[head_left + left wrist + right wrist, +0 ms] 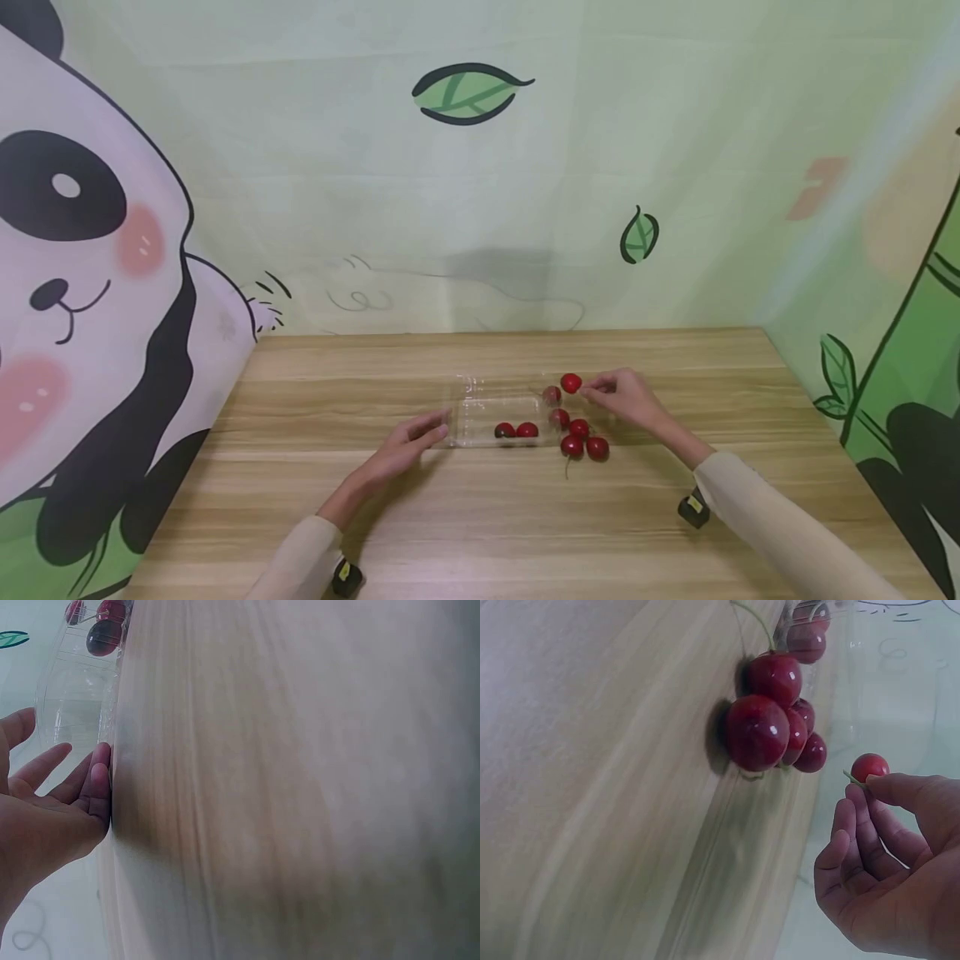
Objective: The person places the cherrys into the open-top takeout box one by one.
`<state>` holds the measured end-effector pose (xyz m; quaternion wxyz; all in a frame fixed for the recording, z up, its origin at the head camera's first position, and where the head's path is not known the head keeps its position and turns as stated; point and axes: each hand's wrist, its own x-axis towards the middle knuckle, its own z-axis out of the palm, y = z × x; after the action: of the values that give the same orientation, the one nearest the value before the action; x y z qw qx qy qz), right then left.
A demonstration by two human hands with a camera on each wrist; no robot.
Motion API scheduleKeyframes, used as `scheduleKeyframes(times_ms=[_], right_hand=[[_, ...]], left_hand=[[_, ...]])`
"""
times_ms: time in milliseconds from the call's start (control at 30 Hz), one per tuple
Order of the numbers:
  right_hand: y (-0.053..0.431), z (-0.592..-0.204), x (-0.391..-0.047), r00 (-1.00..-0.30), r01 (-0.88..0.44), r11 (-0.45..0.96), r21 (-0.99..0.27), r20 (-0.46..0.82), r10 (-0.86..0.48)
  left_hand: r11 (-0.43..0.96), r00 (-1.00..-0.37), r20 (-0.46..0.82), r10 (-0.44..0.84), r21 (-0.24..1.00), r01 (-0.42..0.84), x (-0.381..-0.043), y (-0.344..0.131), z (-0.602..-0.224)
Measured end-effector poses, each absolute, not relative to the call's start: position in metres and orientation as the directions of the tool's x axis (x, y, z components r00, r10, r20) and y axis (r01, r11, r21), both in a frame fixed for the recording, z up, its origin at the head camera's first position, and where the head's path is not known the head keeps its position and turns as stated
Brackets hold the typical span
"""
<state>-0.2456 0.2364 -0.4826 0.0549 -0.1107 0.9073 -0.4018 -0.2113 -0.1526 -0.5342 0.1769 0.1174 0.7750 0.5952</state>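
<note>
A clear plastic box [498,408] stands on the table, with two dark red cherries [516,431] inside near its front wall. My left hand [414,440] is at the box's left end, its fingers loosely extended and the fingertips at or against the wall; exact contact is hard to tell. Between thumb and fingertips, my right hand [621,394] pinches a bright red cherry [871,766] by its green stem, raised off the table beside the box. Several loose cherries [579,429] cluster at the box's right end, one with a long stem. Some show through or right against the clear plastic.
The wood-grain table [465,517] ends at a pale green backdrop [345,167] printed with leaves and a panda. A small black device [693,508] hangs at the right wrist, and another black device [347,577] at the left.
</note>
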Motion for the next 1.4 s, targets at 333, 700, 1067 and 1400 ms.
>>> scheduleKeyframes(times_ms=[333, 700, 1067, 1400], right_hand=[[0.226, -0.47, -0.247, -0.954, -0.215, 0.632, -0.744, 0.021, -0.298], [0.203, -0.469, -0.25, -0.928, -0.278, 0.603, -0.748, 0.046, -0.371], [0.182, -0.471, -0.25, -0.891, -0.328, 0.572, -0.751, 0.046, -0.451], [0.165, -0.476, -0.249, -0.881, -0.308, 0.61, -0.73, -0.024, -0.473]], left_hand=[[0.285, -0.909, -0.126, 0.398, 0.959, -0.009, -0.214, -0.153, -0.536], [0.291, -0.909, -0.127, 0.397, 0.957, -0.007, -0.214, -0.154, -0.537], [0.292, -0.901, -0.11, 0.42, 0.956, 0.019, -0.214, -0.155, -0.534], [0.285, -0.896, -0.107, 0.431, 0.958, 0.023, -0.214, -0.155, -0.535]])
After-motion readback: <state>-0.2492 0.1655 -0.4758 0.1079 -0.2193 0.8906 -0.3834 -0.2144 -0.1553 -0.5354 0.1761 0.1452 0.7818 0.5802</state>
